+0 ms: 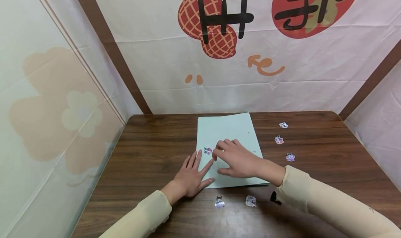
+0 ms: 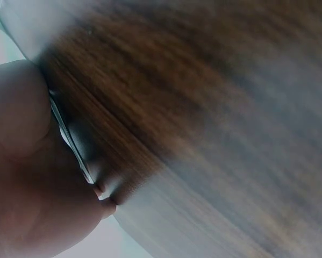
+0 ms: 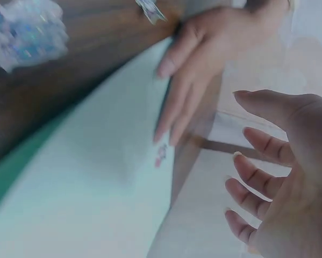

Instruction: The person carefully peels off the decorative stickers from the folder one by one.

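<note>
A pale mint booklet or stack of paper (image 1: pixel 228 126) with small holes along its right side lies on the wooden table. One small cartoon sticker (image 1: pixel 207 150) sits near the paper's left edge. My left hand (image 1: pixel 191 179) rests with spread fingers across that edge, just below the sticker. Above the paper, to the right of the sticker, is my right hand (image 1: pixel 239 159), its fingers loosely bent. The right wrist view shows those fingers (image 3: pixel 257 183) apart from one another with nothing between them. In the left wrist view the palm (image 2: pixel 37 177) is dark and blurred.
Right of the paper lie three stickers, the middle one (image 1: pixel 278 140) pinkish. Two more, a dark-and-white sticker (image 1: pixel 219 202) and a silvery sticker (image 1: pixel 251 201), lie at the near side. A black object (image 1: pixel 275 198) is partly under the right sleeve. Printed cloth (image 1: pixel 163 74) hangs behind the table.
</note>
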Tool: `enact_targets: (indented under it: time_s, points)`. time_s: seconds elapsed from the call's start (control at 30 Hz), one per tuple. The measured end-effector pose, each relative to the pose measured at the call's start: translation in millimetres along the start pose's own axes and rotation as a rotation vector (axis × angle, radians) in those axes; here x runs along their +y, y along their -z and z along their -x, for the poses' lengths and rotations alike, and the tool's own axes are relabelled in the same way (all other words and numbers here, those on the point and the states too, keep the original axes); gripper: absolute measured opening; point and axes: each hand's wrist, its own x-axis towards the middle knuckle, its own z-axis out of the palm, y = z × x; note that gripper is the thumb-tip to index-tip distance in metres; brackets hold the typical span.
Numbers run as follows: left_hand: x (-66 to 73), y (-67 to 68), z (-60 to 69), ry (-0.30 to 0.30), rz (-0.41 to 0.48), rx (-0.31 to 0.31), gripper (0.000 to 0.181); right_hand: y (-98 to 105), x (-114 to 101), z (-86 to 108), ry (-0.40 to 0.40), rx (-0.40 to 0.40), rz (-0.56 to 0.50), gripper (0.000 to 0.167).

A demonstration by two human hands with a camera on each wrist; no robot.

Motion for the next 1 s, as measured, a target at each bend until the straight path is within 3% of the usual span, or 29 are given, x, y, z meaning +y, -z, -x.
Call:
enact_targets:
  time_s: [0.37, 0.6, 1.0]
  points:
    - [1.5, 1.0, 1.2, 0.005, -0.016, 0.000, 0.075, 6, 18, -19.2, -0.039, 0.011, -0.054, 0.046]
    - [2.8, 2.4, 3.5, 0.010, -0.008, 0.004, 0.074, 0, 26, -35.7, -0.051, -0.037, -0.059, 0.059]
    - [3.6, 1.4, 3.6, 0.015, 0.000, 0.007, 0.074, -22, 42, -60.1, -0.149, -0.151, -0.083, 0.067]
